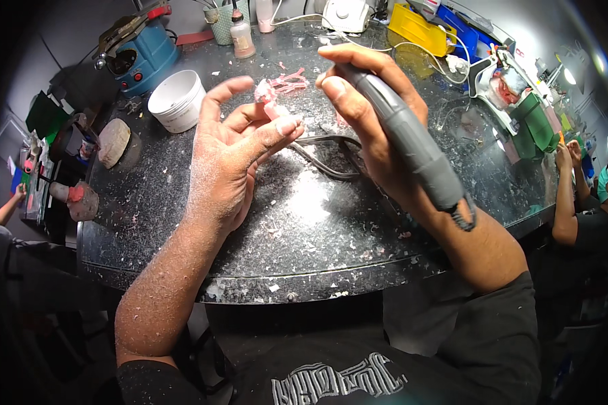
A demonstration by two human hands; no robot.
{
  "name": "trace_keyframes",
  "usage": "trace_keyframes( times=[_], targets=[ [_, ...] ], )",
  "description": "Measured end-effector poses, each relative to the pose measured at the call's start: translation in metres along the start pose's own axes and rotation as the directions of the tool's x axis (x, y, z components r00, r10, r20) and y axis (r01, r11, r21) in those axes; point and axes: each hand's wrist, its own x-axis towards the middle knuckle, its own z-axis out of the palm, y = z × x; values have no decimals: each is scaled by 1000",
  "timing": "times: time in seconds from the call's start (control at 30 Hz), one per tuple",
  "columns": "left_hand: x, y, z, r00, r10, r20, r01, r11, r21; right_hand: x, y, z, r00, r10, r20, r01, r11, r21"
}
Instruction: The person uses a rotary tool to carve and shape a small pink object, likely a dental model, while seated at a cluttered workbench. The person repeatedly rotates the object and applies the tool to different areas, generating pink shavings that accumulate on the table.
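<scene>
My left hand (219,158), dusted with pale powder, pinches a small pink piece (271,108) between thumb and fingers. The piece is pink and whitish, like denture acrylic; its exact shape is partly hidden by the fingers. Just behind it appear thin, branching pink strands (292,82); whether they join the piece I cannot tell. In my right hand (366,128) is a thick dark grey rotary handpiece (412,138), its coiled cord end toward my forearm. The tip of the handpiece is hidden behind my fingers. A small gap separates the two hands.
Shavings litter the dark table (304,253), where a black cable (321,140) loops. Left stand a white tub (177,108), a blue machine (145,57) and a round stone-like block (113,143). A bottle (242,37), white control box (346,17) and yellow bin (419,30) line the back.
</scene>
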Motion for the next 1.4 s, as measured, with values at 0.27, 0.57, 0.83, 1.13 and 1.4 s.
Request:
trace_keyframes(
  times=[0.27,0.57,0.83,1.13,1.4],
  targets=[
    [2,-3,6,999,28,-41,-30,999,-36,-6,11,6,976,-137,171,137,991,14],
    [0,1,3,984,177,-35,-158,939,306,-3,24,4,995,-4,104,-18,978,210],
    [-5,1,3,967,250,-40,-231,936,267,-5,12,5,994,-30,101,22,997,76],
    [-5,-1,3,911,411,-19,-345,789,508,-13,3,11,984,-179,16,178,982,57],
    [-8,-3,7,896,442,-26,-351,744,568,-17,10,8,964,-213,161,207,977,52]
  ],
)
